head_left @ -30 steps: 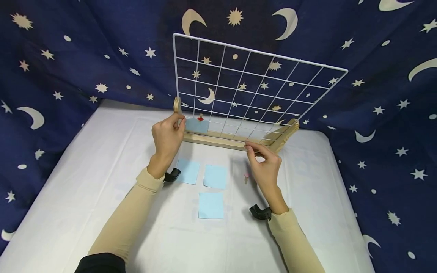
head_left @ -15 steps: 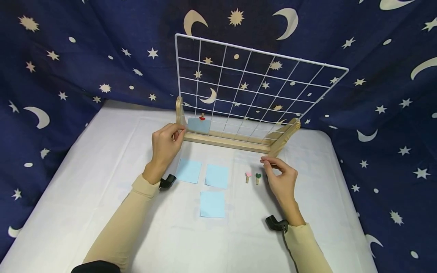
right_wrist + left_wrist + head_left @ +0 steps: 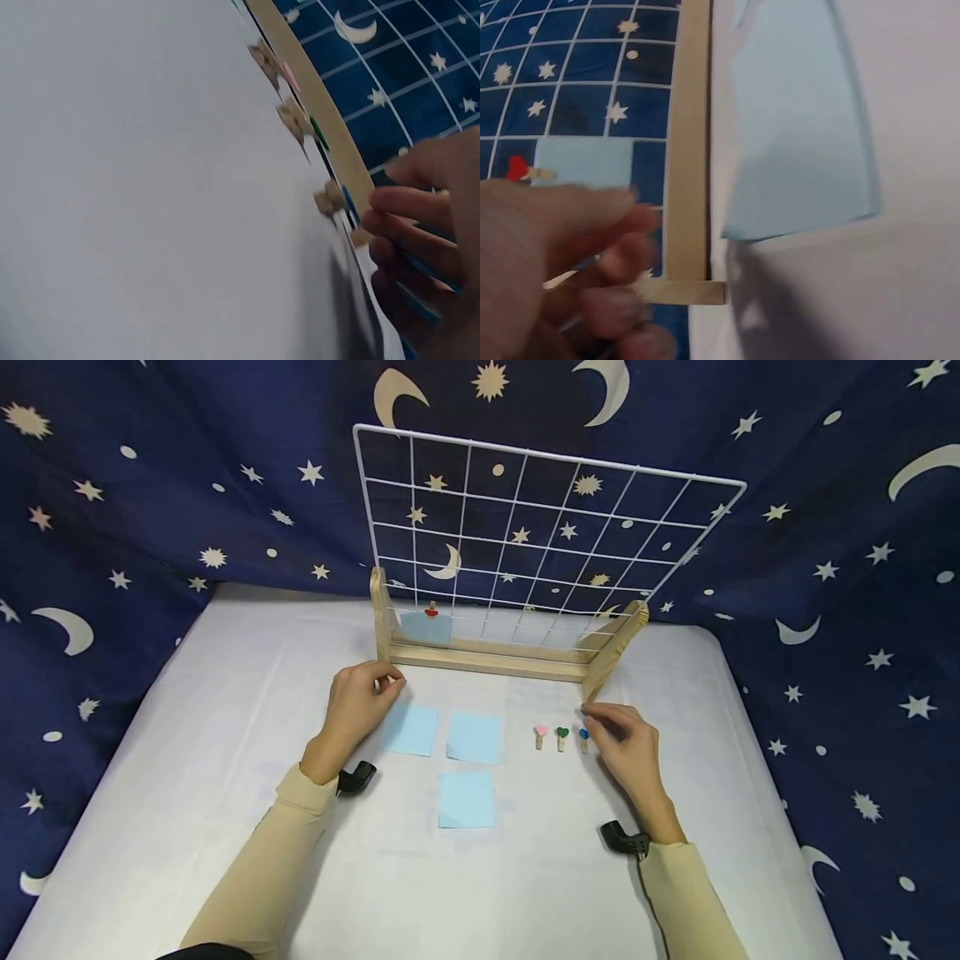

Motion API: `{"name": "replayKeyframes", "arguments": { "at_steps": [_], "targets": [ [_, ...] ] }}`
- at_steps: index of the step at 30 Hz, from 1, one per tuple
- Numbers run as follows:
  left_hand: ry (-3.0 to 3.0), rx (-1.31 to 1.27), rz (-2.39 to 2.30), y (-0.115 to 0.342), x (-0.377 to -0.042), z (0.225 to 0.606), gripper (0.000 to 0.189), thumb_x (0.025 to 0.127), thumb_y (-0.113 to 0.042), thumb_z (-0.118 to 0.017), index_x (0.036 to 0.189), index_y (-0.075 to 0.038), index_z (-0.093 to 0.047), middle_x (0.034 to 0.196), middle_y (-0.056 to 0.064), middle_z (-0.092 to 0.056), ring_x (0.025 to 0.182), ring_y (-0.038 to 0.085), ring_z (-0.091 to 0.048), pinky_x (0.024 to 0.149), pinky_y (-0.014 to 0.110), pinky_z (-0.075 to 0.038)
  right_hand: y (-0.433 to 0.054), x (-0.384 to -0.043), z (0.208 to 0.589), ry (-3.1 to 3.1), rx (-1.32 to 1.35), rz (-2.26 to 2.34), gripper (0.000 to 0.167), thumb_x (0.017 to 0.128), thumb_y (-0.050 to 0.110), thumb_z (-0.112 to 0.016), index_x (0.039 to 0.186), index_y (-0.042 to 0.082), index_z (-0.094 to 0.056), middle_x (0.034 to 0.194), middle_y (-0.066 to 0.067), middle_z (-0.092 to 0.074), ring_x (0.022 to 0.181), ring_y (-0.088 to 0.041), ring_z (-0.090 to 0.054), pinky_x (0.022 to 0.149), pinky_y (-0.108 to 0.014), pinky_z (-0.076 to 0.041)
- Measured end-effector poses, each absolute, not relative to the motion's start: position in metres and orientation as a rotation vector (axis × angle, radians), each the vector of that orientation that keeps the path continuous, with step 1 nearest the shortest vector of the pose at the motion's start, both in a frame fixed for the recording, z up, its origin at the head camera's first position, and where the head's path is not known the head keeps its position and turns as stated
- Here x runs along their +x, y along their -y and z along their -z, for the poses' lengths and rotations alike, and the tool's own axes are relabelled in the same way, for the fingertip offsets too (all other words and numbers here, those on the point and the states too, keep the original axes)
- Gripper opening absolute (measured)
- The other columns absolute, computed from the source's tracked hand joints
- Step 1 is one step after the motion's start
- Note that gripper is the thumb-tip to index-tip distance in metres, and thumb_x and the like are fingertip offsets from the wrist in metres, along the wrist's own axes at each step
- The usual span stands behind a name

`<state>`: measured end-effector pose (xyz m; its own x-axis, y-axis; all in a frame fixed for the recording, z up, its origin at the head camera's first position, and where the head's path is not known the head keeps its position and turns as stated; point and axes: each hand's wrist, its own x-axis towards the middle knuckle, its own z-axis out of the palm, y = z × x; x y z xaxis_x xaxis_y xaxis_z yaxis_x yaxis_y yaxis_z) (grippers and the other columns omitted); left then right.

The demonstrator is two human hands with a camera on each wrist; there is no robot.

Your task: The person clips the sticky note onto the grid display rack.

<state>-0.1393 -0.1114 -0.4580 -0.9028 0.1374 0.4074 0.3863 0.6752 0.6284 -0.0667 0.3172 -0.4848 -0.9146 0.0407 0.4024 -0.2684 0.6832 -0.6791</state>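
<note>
My left hand (image 3: pixel 358 703) hovers by the upper-left blue paper note (image 3: pixel 410 730), fingers loosely bent and holding nothing. Two more blue notes, the right one (image 3: pixel 474 738) and the lower one (image 3: pixel 466 800), lie on the white cloth. My right hand (image 3: pixel 628 745) is beside a mini clothespin with a blue top (image 3: pixel 584 736), its fingers relaxed with nothing between them. To the left of that lie a green-heart clothespin (image 3: pixel 562 737) and a pink-heart clothespin (image 3: pixel 540 736). A red-topped clothespin (image 3: pixel 431 610) fastens another blue note (image 3: pixel 426 628) to the white wire grid (image 3: pixel 480 539).
The grid stands upright in a wooden base (image 3: pixel 487 662) with a wooden post at each side. A dark blue curtain (image 3: pixel 255 427) with moons and stars hangs behind the table (image 3: pixel 360 893). Each wrist wears a black camera mount.
My left hand has left the clipped note and come down toward the table. My right hand has moved off the base, right and nearer, uncovering the green and blue clothespins.
</note>
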Motion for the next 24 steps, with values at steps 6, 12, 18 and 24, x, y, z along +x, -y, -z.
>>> {"name": "replayKeyframes", "arguments": {
  "at_steps": [6,12,18,24],
  "targets": [
    [2.802,-0.503,1.039,0.121,-0.138,0.451,0.012,0.088,-0.018,-0.086,0.093,-0.008,-0.08,0.073,0.002,-0.067,0.064,0.019,-0.055,0.065,0.036,-0.043,-0.334,-0.07,0.482,2.693,0.213,-1.223,0.029,0.095,0.02,-0.081,0.123,0.015,-0.078,0.125,-0.004,-0.074,0.122,-0.019,-0.064,0.103,-0.008,-0.04],
    [3.01,-0.5,1.035,0.128,-0.138,0.444,0.028,0.08,-0.017,-0.093,0.098,-0.005,-0.075,0.076,0.003,-0.063,0.07,0.02,-0.055,0.071,0.037,-0.043,-0.346,-0.074,0.481,2.731,0.321,-1.356,0.032,0.092,0.016,-0.083,0.124,0.014,-0.077,0.126,-0.007,-0.072,0.123,-0.013,-0.061,0.105,-0.011,-0.041],
    [3.144,-0.502,1.034,0.128,-0.139,0.445,0.04,0.079,-0.014,-0.094,0.107,-0.005,-0.067,0.088,0.008,-0.061,0.077,0.022,-0.052,0.072,0.037,-0.04,-0.348,-0.073,0.484,2.726,0.387,-1.394,0.032,0.09,0.012,-0.085,0.122,0.013,-0.078,0.126,-0.004,-0.071,0.124,-0.012,-0.061,0.106,-0.012,-0.04],
    [3.158,-0.522,1.042,0.127,-0.14,0.447,0.033,0.078,-0.011,-0.093,0.097,-0.007,-0.066,0.09,0.01,-0.058,0.081,0.023,-0.052,0.074,0.038,-0.038,-0.349,-0.071,0.487,2.709,0.416,-1.421,0.03,0.088,0.005,-0.085,0.117,0.01,-0.079,0.128,-0.011,-0.069,0.125,-0.023,-0.059,0.108,-0.011,-0.039]
  ]
}}
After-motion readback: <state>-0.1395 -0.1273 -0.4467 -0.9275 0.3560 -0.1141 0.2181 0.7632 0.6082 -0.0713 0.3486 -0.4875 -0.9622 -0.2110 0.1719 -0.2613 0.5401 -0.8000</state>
